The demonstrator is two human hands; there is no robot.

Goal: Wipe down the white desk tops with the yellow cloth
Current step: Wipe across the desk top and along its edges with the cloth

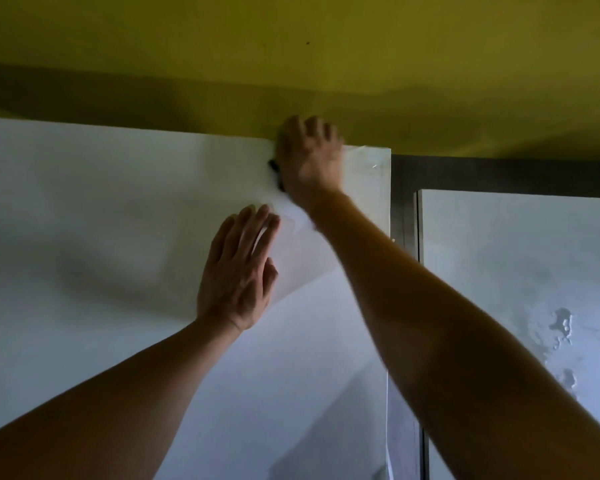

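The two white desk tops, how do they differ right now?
The left desk top looks dry and even; the right desk top shows wet streaks and droplets. Both hands work on the left desk top: the left hand lies flat, the right hand is blurred at its far edge. None touches the right. Both are white.

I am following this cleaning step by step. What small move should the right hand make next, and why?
Probably sweep the right hand back toward the near edge of the left desk. It is blurred at the far edge beside the yellow wall, so no desk remains beyond it, while the left hand presses flat on a pale sheet.
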